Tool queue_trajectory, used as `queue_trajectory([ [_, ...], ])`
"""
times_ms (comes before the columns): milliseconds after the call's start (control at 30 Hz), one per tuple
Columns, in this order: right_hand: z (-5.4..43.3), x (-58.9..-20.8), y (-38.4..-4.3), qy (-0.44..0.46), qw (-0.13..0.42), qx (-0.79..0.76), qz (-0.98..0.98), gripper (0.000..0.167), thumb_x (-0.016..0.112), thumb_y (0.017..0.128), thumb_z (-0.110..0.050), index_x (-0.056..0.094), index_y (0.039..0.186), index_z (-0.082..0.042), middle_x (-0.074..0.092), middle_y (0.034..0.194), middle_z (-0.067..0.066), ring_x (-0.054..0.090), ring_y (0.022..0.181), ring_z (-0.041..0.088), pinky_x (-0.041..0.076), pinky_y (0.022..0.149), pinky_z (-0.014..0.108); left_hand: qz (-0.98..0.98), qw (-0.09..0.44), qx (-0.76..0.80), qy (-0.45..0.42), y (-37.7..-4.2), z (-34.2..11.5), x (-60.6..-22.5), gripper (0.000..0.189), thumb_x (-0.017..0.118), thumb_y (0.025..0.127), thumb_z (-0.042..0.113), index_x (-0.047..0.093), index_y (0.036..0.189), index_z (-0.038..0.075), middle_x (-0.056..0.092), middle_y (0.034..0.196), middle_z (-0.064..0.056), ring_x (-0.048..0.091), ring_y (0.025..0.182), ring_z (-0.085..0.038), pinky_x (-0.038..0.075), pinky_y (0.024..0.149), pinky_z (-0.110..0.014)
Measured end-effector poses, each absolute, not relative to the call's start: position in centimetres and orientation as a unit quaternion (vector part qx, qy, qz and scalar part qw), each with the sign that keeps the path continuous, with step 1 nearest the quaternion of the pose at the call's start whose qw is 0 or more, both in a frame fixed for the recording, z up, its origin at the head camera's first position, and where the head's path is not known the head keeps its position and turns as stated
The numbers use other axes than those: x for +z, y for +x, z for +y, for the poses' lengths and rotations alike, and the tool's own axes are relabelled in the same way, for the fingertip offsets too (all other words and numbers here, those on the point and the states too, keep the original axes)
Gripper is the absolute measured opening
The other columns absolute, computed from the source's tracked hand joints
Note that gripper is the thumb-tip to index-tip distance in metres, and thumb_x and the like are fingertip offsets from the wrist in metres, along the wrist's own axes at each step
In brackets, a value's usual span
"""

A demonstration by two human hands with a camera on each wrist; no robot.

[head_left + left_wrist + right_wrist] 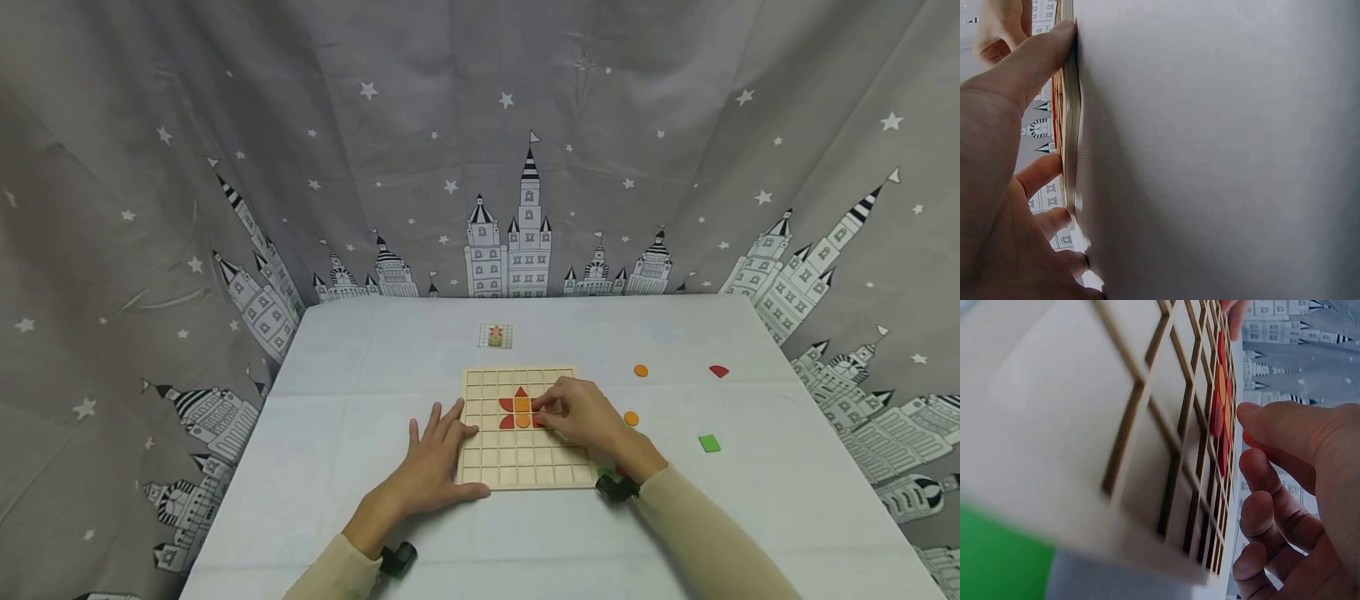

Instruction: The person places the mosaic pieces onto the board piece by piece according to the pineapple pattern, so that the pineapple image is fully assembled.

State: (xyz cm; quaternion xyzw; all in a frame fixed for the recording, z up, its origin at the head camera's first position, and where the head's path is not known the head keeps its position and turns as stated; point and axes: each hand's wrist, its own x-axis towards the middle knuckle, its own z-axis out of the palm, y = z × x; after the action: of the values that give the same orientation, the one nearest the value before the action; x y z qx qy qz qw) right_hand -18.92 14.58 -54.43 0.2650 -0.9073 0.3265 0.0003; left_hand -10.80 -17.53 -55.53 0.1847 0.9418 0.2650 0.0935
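Note:
A pale wooden grid board [487, 458] lies on the white table. Red and orange tiles sit in its middle squares: a red triangle [521, 392] on top, an orange square [522, 405], an orange disc [522, 422] and red quarter-circles [507, 422] at the sides. My left hand [431, 467] rests spread at the board's left front corner, its thumb along the front edge. Over the right-hand red quarter-circles, my right hand [581, 412] has bent fingers, thumb and index tips right at those tiles. In the right wrist view, no tile shows between the fingertips of the right hand [1297, 494].
A small pattern card [496, 336] lies behind the board. To the right are orange discs [641, 371], a red quarter-circle [719, 371] and a green square [709, 443]. Another green tile [604, 472] is partly hidden by the right wrist. A grey castle curtain [420, 167] hangs behind.

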Motion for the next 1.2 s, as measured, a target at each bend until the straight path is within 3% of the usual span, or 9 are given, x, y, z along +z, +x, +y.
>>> queue_trajectory([
  [500, 21.2, -54.6, -17.3, 0.173, -0.035, 0.309, -0.934, 0.036, 0.097, 0.097, -0.025, 0.088, 0.130, -0.016, 0.074, 0.114, 0.000, 0.056, 0.088, 0.014, 0.045, 0.072, 0.025, 0.943, 0.090, 0.260, 0.185, -10.8, -17.3, -55.5, 0.101, 0.095, 0.089, 0.067, 0.057, 0.162, 0.009, 0.019, 0.196, -0.022, 0.009, 0.180, -0.062, 0.005, 0.133, -0.096],
  [733, 23.8, -54.7, -16.6, 0.158, -0.032, 0.292, -0.943, 0.041, 0.101, 0.094, -0.026, 0.088, 0.131, -0.015, 0.073, 0.116, 0.002, 0.059, 0.094, 0.016, 0.050, 0.077, 0.025, 0.945, 0.094, 0.255, 0.183, -10.9, -17.4, -55.6, 0.100, 0.096, 0.089, 0.067, 0.057, 0.162, 0.010, 0.017, 0.196, -0.021, 0.008, 0.181, -0.061, 0.004, 0.133, -0.096],
  [867, 24.5, -55.0, -16.4, 0.155, -0.020, 0.285, -0.946, 0.043, 0.102, 0.092, -0.028, 0.088, 0.129, -0.012, 0.075, 0.118, 0.004, 0.062, 0.099, 0.018, 0.056, 0.085, 0.029, 0.946, 0.100, 0.251, 0.179, -11.0, -17.4, -55.7, 0.102, 0.095, 0.089, 0.068, 0.056, 0.164, 0.011, 0.016, 0.197, -0.019, 0.006, 0.182, -0.059, 0.002, 0.135, -0.094],
  [1200, 24.4, -55.6, -16.4, 0.132, -0.012, 0.275, -0.952, 0.045, 0.102, 0.093, -0.033, 0.088, 0.130, -0.012, 0.074, 0.117, 0.004, 0.062, 0.101, 0.018, 0.057, 0.086, 0.032, 0.945, 0.093, 0.258, 0.180, -10.9, -17.3, -55.5, 0.100, 0.097, 0.088, 0.065, 0.057, 0.162, 0.011, 0.018, 0.196, -0.021, 0.009, 0.181, -0.061, 0.005, 0.133, -0.096],
])
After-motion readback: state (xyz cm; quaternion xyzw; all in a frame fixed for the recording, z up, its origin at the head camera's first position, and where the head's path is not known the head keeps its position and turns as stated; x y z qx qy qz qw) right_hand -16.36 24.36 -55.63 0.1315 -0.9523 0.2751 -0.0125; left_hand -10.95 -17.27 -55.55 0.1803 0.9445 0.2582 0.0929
